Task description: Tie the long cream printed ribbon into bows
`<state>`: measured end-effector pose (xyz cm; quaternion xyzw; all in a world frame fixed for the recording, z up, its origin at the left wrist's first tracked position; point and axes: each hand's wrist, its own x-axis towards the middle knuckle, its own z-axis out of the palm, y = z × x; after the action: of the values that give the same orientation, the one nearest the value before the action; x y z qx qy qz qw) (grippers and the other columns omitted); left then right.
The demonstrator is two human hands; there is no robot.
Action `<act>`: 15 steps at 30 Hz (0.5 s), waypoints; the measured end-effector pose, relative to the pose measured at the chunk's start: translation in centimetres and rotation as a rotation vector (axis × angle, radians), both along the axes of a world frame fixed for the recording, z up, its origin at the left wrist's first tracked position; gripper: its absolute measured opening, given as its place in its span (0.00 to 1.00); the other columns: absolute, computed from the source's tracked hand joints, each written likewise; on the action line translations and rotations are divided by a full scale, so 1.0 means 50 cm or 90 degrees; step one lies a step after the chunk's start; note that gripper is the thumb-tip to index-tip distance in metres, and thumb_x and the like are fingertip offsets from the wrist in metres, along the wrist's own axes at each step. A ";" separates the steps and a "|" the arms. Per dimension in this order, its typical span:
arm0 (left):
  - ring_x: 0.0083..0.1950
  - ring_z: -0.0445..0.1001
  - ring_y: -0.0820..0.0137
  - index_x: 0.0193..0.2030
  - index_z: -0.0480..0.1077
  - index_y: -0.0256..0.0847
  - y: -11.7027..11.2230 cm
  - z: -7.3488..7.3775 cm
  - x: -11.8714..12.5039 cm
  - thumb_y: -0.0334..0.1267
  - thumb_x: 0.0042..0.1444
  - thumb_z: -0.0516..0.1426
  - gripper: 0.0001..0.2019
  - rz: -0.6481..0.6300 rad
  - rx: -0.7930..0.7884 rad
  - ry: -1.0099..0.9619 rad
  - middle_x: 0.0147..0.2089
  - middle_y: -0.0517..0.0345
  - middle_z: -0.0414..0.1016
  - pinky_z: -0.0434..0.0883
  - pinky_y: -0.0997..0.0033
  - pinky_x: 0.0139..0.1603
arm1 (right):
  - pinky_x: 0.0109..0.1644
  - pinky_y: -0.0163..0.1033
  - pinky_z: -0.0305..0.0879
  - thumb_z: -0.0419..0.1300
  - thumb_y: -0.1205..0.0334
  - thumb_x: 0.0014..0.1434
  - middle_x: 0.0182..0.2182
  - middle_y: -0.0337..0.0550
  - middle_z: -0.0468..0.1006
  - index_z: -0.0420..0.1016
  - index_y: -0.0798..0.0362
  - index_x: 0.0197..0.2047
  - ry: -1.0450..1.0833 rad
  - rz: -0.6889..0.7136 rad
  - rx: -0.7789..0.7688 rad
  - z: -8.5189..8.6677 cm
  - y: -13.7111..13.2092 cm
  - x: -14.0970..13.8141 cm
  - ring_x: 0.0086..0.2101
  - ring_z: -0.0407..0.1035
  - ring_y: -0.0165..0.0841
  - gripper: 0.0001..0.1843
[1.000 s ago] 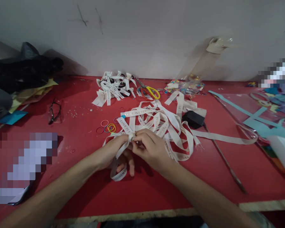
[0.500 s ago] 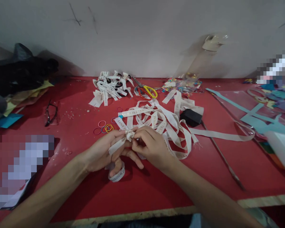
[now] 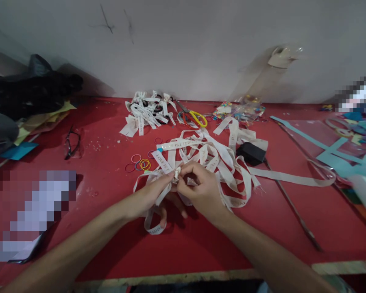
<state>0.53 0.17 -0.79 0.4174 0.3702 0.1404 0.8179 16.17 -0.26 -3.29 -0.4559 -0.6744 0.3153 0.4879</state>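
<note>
My left hand [image 3: 148, 195] pinches a gathered white printed ribbon [image 3: 177, 174] between thumb and fingers. A loop of the same ribbon hangs below around its lower fingers. My right hand [image 3: 199, 187] is closed at the gathered part from the other side, thumb and index finger pressed on it. Whether a rubber band sits around the gather is too small to tell. Just beyond and to the right lies a loose tangle of lettered ribbon [image 3: 222, 156]. Several coloured rubber bands [image 3: 144, 164] lie beyond my left hand.
Gathered ribbon pieces with black bands [image 3: 148, 112] are heaped near the wall, beside yellow-and-red scissors [image 3: 199, 119]. Glasses [image 3: 72, 143] lie at left. A black block [image 3: 250, 153], a thin rod [image 3: 293, 203], and light-blue paper strips [image 3: 335, 150] occupy the right side.
The view has shifted slightly. My left hand has turned so its back shows more, and its lower fingers have drawn under the ribbon. Both hands keep hold of the gathered part.
</note>
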 end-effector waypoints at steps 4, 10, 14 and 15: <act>0.19 0.71 0.73 0.46 0.68 0.34 -0.007 0.007 0.005 0.54 0.62 0.40 0.27 0.025 0.074 0.066 0.29 0.49 0.77 0.65 0.78 0.16 | 0.30 0.31 0.62 0.57 0.71 0.50 0.26 0.35 0.70 0.66 0.52 0.29 0.018 -0.015 -0.034 0.002 -0.001 -0.001 0.26 0.64 0.26 0.04; 0.16 0.67 0.76 0.46 0.67 0.35 -0.009 0.014 0.010 0.49 0.62 0.45 0.20 0.085 0.192 0.157 0.24 0.58 0.74 0.64 0.81 0.15 | 0.30 0.32 0.62 0.58 0.69 0.49 0.25 0.35 0.70 0.66 0.52 0.28 -0.002 -0.076 -0.029 0.004 0.010 0.006 0.26 0.63 0.26 0.04; 0.16 0.67 0.78 0.46 0.69 0.38 -0.007 0.009 0.003 0.49 0.62 0.46 0.19 0.070 0.314 0.219 0.26 0.60 0.75 0.62 0.81 0.15 | 0.31 0.32 0.62 0.58 0.69 0.49 0.25 0.35 0.70 0.66 0.52 0.29 -0.009 -0.095 -0.023 0.000 0.016 0.015 0.26 0.64 0.26 0.04; 0.17 0.67 0.78 0.45 0.70 0.39 -0.006 0.008 0.000 0.49 0.62 0.46 0.19 0.073 0.358 0.244 0.25 0.61 0.74 0.62 0.81 0.16 | 0.31 0.32 0.62 0.58 0.69 0.50 0.25 0.35 0.70 0.66 0.52 0.29 -0.011 -0.095 -0.028 0.000 0.017 0.016 0.26 0.64 0.26 0.04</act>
<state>0.54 -0.13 -0.37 0.6238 0.4867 0.2020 0.5772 16.99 0.59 -3.29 -0.5177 -0.6357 0.2889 0.4944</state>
